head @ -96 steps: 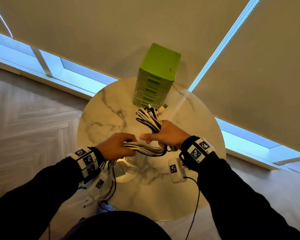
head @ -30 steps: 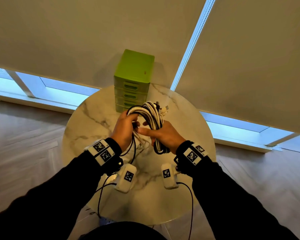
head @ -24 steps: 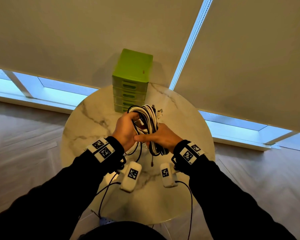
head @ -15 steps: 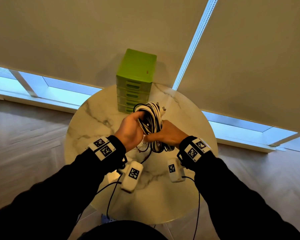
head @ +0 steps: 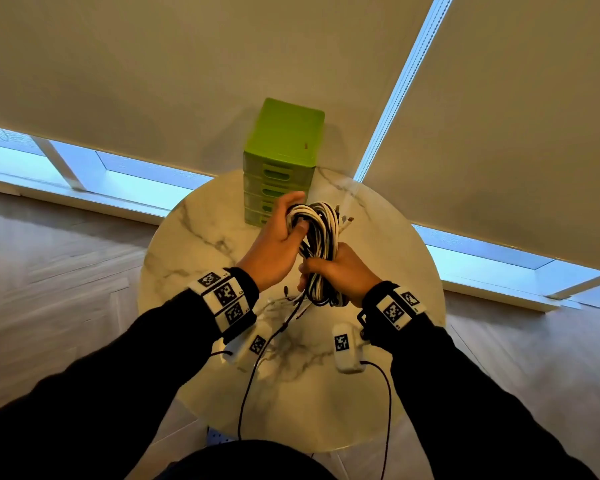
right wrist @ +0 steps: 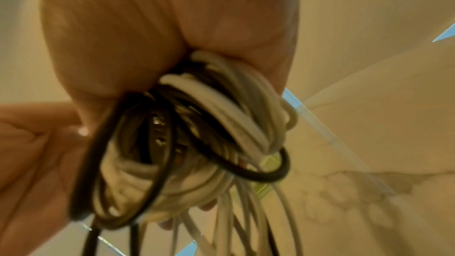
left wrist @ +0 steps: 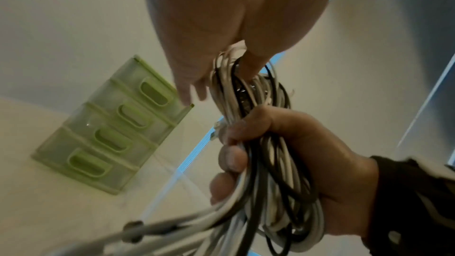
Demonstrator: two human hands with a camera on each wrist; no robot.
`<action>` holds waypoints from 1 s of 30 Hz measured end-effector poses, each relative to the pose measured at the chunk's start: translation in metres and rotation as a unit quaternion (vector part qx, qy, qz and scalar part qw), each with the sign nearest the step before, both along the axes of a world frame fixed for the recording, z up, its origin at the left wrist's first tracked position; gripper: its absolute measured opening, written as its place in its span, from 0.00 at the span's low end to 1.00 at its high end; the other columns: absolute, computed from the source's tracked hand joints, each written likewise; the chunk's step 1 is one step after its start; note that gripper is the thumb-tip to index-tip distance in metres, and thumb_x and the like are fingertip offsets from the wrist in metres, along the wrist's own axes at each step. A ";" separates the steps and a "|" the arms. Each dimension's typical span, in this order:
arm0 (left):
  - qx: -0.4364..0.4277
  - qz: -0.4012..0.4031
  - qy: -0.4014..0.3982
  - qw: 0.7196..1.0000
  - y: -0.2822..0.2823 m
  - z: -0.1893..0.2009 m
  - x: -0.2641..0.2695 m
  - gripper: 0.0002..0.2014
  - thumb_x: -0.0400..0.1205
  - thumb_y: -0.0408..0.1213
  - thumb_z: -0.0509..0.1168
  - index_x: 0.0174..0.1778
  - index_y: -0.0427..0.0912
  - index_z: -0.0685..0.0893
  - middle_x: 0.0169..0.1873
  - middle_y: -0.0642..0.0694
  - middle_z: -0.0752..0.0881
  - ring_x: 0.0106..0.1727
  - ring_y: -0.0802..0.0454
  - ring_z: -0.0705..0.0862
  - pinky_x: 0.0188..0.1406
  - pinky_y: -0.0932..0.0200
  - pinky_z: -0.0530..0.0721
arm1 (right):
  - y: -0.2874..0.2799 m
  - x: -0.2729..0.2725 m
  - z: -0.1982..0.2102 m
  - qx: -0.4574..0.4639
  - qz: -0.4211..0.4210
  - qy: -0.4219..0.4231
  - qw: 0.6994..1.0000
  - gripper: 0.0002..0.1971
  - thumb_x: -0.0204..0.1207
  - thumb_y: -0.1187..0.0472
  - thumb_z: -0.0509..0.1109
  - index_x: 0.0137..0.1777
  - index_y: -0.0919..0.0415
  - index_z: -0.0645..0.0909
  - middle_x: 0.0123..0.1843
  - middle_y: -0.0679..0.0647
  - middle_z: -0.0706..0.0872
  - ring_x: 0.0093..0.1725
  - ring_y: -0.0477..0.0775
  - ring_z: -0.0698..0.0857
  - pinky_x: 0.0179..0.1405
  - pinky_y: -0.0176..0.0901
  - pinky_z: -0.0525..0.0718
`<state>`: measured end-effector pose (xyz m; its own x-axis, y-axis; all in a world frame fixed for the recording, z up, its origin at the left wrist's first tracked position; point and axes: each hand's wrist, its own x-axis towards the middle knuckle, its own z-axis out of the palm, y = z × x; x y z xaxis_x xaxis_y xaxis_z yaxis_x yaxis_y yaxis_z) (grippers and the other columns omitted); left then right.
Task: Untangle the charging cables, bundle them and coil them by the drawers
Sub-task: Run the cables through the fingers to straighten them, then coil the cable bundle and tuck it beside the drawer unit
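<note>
A coil of white and black charging cables (head: 321,233) is held upright above the round marble table (head: 194,258), just in front of the green drawer unit (head: 282,157). My left hand (head: 297,213) grips the coil's upper loop, thumb pressed on the strands. My right hand (head: 312,271) is wrapped round the lower half. Loose ends with plugs (head: 286,291) hang below the hands. In the left wrist view the coil (left wrist: 261,104) runs from my left hand (left wrist: 221,69) into the right hand (left wrist: 290,153), with the drawers (left wrist: 110,133) behind. The right wrist view is filled by the coil (right wrist: 209,133).
The drawers stand at the table's far edge against beige roller blinds (head: 153,81), with a bright window strip (head: 136,181) below them. White camera units (head: 345,348) hang under both wrists, trailing thin black leads over the near table edge. Wooden floor (head: 49,271) surrounds the table.
The bundle, earlier lying sideways between the hands, now stands upright as a coil. My left hand has slid up to its top loop while the right kept its grip lower down.
</note>
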<state>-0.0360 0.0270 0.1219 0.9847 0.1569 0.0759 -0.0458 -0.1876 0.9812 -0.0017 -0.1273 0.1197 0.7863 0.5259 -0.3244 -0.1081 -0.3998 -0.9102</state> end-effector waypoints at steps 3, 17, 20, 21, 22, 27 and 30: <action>-0.002 0.006 0.019 1.000 0.007 -0.005 0.004 0.20 0.93 0.35 0.54 0.79 0.56 0.75 0.72 0.53 0.82 0.71 0.61 0.79 0.72 0.66 0.75 | 0.004 -0.002 -0.001 -0.009 -0.005 -0.014 1.000 0.07 0.74 0.67 0.74 0.49 0.71 0.88 0.38 0.65 0.92 0.39 0.63 0.92 0.53 0.60 0.91; -0.100 -0.042 0.091 0.990 0.004 -0.003 -0.043 0.14 0.91 0.46 0.58 0.56 0.41 0.84 0.46 0.45 0.87 0.48 0.54 0.86 0.52 0.54 0.83 | -0.001 0.014 0.011 0.116 -0.242 -0.030 0.963 0.07 0.76 0.64 0.78 0.40 0.67 0.86 0.34 0.63 0.89 0.35 0.61 0.89 0.43 0.56 0.90; -0.169 -0.121 0.229 0.951 -0.010 -0.011 -0.058 0.38 0.83 0.67 0.47 0.54 0.35 0.87 0.45 0.39 0.92 0.46 0.45 0.90 0.48 0.55 0.86 | 0.005 0.007 0.015 0.169 -0.250 -0.034 0.953 0.07 0.76 0.65 0.78 0.38 0.65 0.85 0.32 0.60 0.88 0.33 0.59 0.88 0.39 0.50 0.88; -0.208 -0.117 0.257 0.936 -0.016 -0.016 -0.059 0.43 0.81 0.71 0.44 0.57 0.35 0.86 0.49 0.37 0.93 0.49 0.43 0.91 0.51 0.54 0.86 | 0.009 0.002 0.016 0.181 -0.243 -0.030 0.953 0.06 0.76 0.65 0.78 0.39 0.64 0.85 0.32 0.60 0.88 0.33 0.59 0.88 0.39 0.50 0.88; -0.259 -0.100 0.269 0.922 -0.022 -0.019 -0.056 0.45 0.81 0.72 0.41 0.61 0.35 0.86 0.52 0.37 0.93 0.54 0.41 0.91 0.55 0.52 0.86 | 0.012 -0.001 0.016 0.194 -0.235 -0.025 0.952 0.05 0.76 0.65 0.78 0.41 0.65 0.85 0.33 0.61 0.88 0.33 0.59 0.88 0.39 0.50 0.87; -0.436 0.053 0.219 0.871 -0.021 -0.019 -0.039 0.24 0.92 0.48 0.56 0.72 0.32 0.81 0.67 0.32 0.86 0.66 0.41 0.86 0.72 0.45 0.82 | 0.021 -0.013 0.019 0.244 -0.179 0.024 0.953 0.06 0.78 0.69 0.75 0.50 0.71 0.82 0.35 0.63 0.85 0.35 0.59 0.87 0.41 0.50 0.87; -0.449 0.076 0.191 0.869 -0.013 -0.016 -0.033 0.18 0.89 0.34 0.60 0.68 0.21 0.79 0.57 0.28 0.83 0.62 0.36 0.81 0.77 0.39 0.75 | 0.024 -0.017 0.023 0.226 -0.146 0.045 0.962 0.05 0.78 0.69 0.74 0.50 0.72 0.82 0.36 0.65 0.86 0.36 0.58 0.87 0.42 0.49 0.87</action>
<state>-0.0694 0.0135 0.1058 0.8736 0.1155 -0.4727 0.2735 0.6870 0.6732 -0.0191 -0.1038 0.1427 0.9016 0.3894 -0.1885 -0.2422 0.0934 -0.9657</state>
